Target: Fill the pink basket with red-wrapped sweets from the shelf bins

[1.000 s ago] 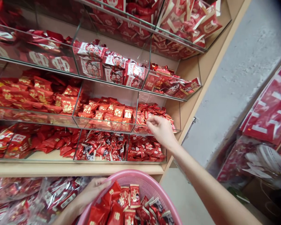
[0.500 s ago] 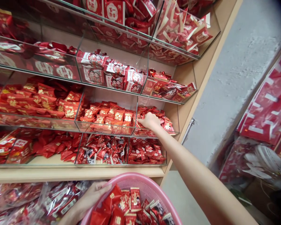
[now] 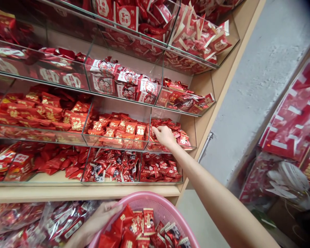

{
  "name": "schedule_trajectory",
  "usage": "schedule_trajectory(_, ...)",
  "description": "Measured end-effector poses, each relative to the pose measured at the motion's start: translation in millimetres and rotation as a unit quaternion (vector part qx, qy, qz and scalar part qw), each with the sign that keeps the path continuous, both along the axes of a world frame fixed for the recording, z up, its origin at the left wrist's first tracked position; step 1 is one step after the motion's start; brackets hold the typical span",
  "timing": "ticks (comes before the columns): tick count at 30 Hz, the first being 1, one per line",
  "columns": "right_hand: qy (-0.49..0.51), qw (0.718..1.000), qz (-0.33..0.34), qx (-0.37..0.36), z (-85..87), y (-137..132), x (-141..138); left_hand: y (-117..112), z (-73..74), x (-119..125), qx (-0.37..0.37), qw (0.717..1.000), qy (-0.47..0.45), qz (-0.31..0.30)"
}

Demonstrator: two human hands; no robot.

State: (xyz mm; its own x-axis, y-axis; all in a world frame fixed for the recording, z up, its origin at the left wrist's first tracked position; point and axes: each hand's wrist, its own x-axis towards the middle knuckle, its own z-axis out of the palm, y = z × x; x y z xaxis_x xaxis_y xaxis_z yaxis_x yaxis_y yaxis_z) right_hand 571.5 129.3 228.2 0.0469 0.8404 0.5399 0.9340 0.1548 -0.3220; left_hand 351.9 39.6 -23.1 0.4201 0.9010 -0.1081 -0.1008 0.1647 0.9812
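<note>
My right hand (image 3: 164, 136) reaches into the rightmost glass bin (image 3: 189, 148) of the middle shelf row. Its fingers are curled down among the small red candy packets (image 3: 179, 132) there; what they grip is hidden. My left hand (image 3: 100, 217) holds the near left rim of a pink plastic basket (image 3: 155, 199) at the bottom of the view. The basket holds several red candy packets (image 3: 142, 227). The basket sits just below the wooden shelf front (image 3: 80, 191).
Glass-fronted tiers are full of red packets: a bin (image 3: 119, 131) left of my right hand, a lower bin (image 3: 113, 165), a higher bin (image 3: 124, 82). Bagged red packets (image 3: 28, 220) lie at lower left. A grey wall (image 3: 260, 69) and stacked red goods (image 3: 294, 124) stand right.
My right hand moved from the bin's front edge up and left into the packets, fingers curling down. The view drifted slightly downward. The left hand stays on the basket rim.
</note>
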Motion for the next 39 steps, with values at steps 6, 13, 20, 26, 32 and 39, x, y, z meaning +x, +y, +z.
schedule_trajectory(6,0.019,0.999,-0.041,-0.011,-2.0,7,-8,-3,2.9,0,-0.008,1.000,0.007,-0.001)
schedule_trajectory(13,0.060,0.997,-0.043,0.007,-6.9,11,-8,-4,8.7,1,-0.012,1.000,0.015,0.014)
schedule_trajectory(20,0.264,0.948,0.112,0.137,-9.0,13,5,-8,10.9,2,-0.026,0.999,0.021,0.025)
schedule_trajectory(26,0.303,0.907,0.232,0.176,-40.4,-62,15,-7,9.5,2,-0.039,0.999,0.011,0.021)
schedule_trajectory(32,0.379,0.875,0.258,-0.158,-165.6,-115,32,-5,6.7,4,-0.047,0.999,0.009,0.021)
schedule_trajectory(39,0.421,0.837,0.131,-0.324,-261.1,-94,35,-7,8.9,5,-0.043,0.998,0.024,0.036)
